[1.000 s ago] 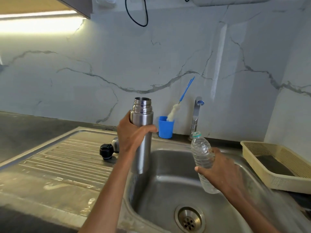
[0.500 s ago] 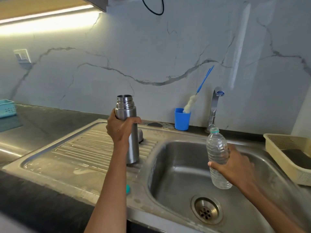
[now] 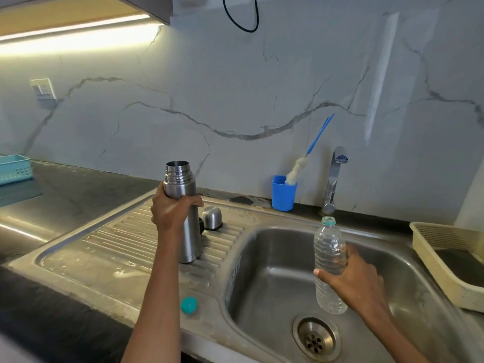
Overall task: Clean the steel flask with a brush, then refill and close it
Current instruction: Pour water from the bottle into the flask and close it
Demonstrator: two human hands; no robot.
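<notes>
Single head-worn wide-angle view, looking forward and down from close above sink (image 3: 275, 260), facing marble wall (image 3: 235, 87); both forearms enter from bottom edge.

Left hand (image 3: 171, 209) grips upright flask (image 3: 183, 205); right hand (image 3: 358, 281) holds bottle (image 3: 328, 260).

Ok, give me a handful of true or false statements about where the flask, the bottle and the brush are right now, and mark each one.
1. The left hand grips the steel flask, which stands upright on the draining board. True.
2. The flask has its cap screwed on. False: its mouth is open, and a steel cap sits on the board behind it.
3. The right hand holds a plastic bottle over the sink basin. True.
4. The brush is inside the flask. False: it stands in the blue cup beside the tap.
5. The bottle wears its teal cap. False: a teal cap lies on the sink's front edge.
</notes>
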